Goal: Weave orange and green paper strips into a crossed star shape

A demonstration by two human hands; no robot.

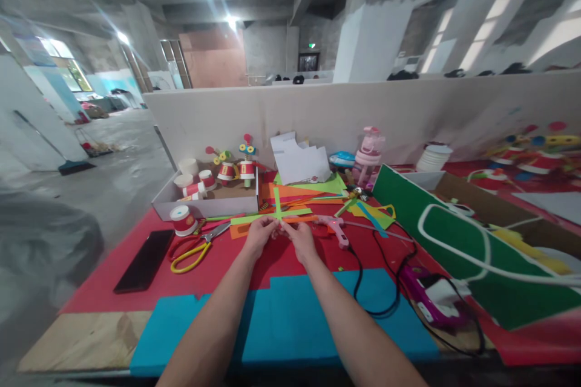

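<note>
My left hand (259, 234) and my right hand (299, 237) meet over the red table cover, fingers pinched together on thin paper strips (278, 213). A green strip and an orange strip cross there, one pointing away from me. Both forearms reach out over a blue foam sheet (290, 320). A pink glue gun (334, 228) lies just right of my right hand. Yellow-handled scissors (196, 249) lie to the left of my left hand.
A cardboard box (205, 201) at the back left holds red-and-white paper cup figures. A black phone (144, 268) lies at the left. Coloured paper sheets (308, 190), a pink bottle (369, 156), a green board (454, 248) and a purple power strip (429, 299) with black cables fill the right.
</note>
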